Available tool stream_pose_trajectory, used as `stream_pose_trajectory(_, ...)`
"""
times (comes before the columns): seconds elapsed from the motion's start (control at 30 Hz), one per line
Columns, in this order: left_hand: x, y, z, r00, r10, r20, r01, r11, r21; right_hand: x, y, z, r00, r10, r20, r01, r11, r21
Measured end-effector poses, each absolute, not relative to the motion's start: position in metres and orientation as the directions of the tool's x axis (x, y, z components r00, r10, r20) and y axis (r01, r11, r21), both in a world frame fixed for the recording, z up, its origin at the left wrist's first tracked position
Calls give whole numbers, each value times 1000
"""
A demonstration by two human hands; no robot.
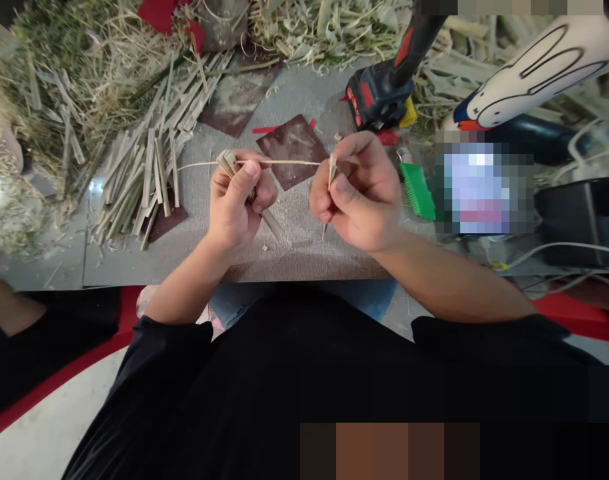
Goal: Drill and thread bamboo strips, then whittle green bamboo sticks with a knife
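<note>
My left hand (pixel 241 200) is closed around a small bundle of pale plant strips (pixel 271 225), whose lower ends stick out beneath it. A thin pale strand (pixel 289 162) stretches level from this hand across to my right hand (pixel 361 193). Its loose end reaches out to the left past my left hand. Between the thumb and fingers of my right hand is a short pale strip (pixel 333 170), held upright with its tip showing below. Under both hands lies the grey work surface (pixel 299 247), with a dark square sheet (pixel 294 150) just behind them.
To the left lies a pile of cut strips (pixel 134 177), with heaped shavings (pixel 84 73) behind. A cordless power tool (pixel 379 93), a green comb (pixel 417 191), a rabbit-printed cylinder (pixel 534 73) and a black box (pixel 584 220) stand right. Another person's arm (pixel 11 307) shows at left.
</note>
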State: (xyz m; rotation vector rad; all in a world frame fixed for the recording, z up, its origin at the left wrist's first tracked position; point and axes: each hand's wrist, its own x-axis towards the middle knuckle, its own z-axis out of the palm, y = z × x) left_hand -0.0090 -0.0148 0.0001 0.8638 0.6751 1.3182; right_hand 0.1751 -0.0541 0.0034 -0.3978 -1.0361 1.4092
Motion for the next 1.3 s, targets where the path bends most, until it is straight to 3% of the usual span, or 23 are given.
stream_pose_trajectory(0.07, -8, -15, -5, 161, 986, 33, -504, 53, 862, 167, -61, 4, -67, 913, 403, -576, 294, -762)
stream_pose_trajectory(0.13, -6, -15, -10, 167, 986, 30, -475, 54, 878, 163, -64, 5, -73, 916, 393, -563, 288, -775)
stream_pose_trajectory(0.57, 0, -21, -10, 77, 996, 38, -461, 2, 887, 175, -55, 3, -362, 889, 281, -679, -44, -733)
stream_pose_trajectory(0.77, 3, -30, -4, -12, 999, 48, -423, -48, 905, 170, -57, 5, -273, 939, 212, -663, -24, -748)
stream_pose_trajectory(1.0, 0, -36, 2, -40, 978, 203, -370, -203, 907, 174, -57, 5, -275, 950, 148, -633, -62, -772)
stream_pose_trajectory(1.2, 0, -35, -3, -66, 995, 79, -363, -98, 926, 176, -56, 4, -284, 947, 151, -611, -58, -790)
stream_pose_trajectory(1.3, 0, -35, -4, -74, 991, 109, -349, -129, 928, 174, -56, 4, -296, 932, 210, -656, -38, -754)
